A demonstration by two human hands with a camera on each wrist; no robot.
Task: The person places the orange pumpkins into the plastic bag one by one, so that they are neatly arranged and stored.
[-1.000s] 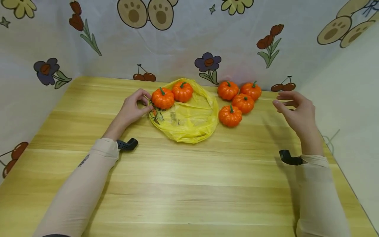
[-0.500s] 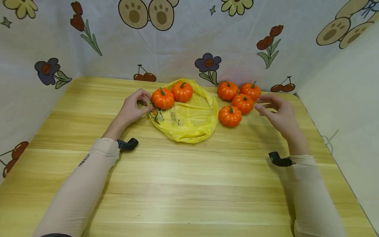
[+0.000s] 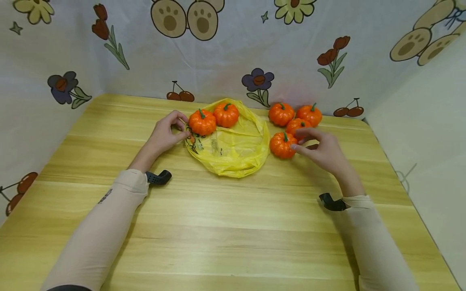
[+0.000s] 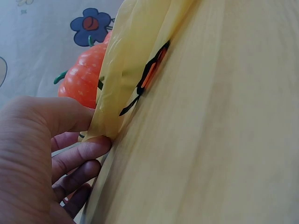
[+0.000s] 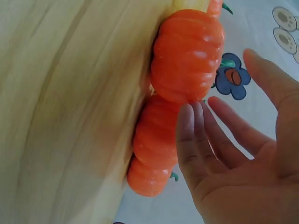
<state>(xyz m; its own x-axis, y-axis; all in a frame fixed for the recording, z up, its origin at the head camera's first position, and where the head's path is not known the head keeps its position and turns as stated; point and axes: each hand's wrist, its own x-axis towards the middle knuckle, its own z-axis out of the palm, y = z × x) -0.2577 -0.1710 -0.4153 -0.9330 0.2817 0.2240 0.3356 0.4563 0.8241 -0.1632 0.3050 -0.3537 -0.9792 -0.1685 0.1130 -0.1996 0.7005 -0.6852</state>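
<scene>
Head view: the front pumpkin (image 3: 282, 146) lies toward the tabletop's far edge (image 3: 344, 120), just left of the nearer right hand (image 3: 322, 151); left wrist view: the left hand (image 4: 35, 144) pinches the yellow bag (image 4: 133, 46). Right wrist view: thumb and fingers stand apart; contact is unclear.

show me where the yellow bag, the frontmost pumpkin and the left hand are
Yellow bag (image 3: 240, 150), head view: on its bare upper side
Frontmost pumpkin (image 3: 281, 146), head view: on its orange body, below the stem
Left hand (image 3: 162, 132), head view: on the middle of the hand

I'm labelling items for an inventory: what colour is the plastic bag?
Yellow, with some black and orange print; the plastic bag shows best in the head view.
</scene>
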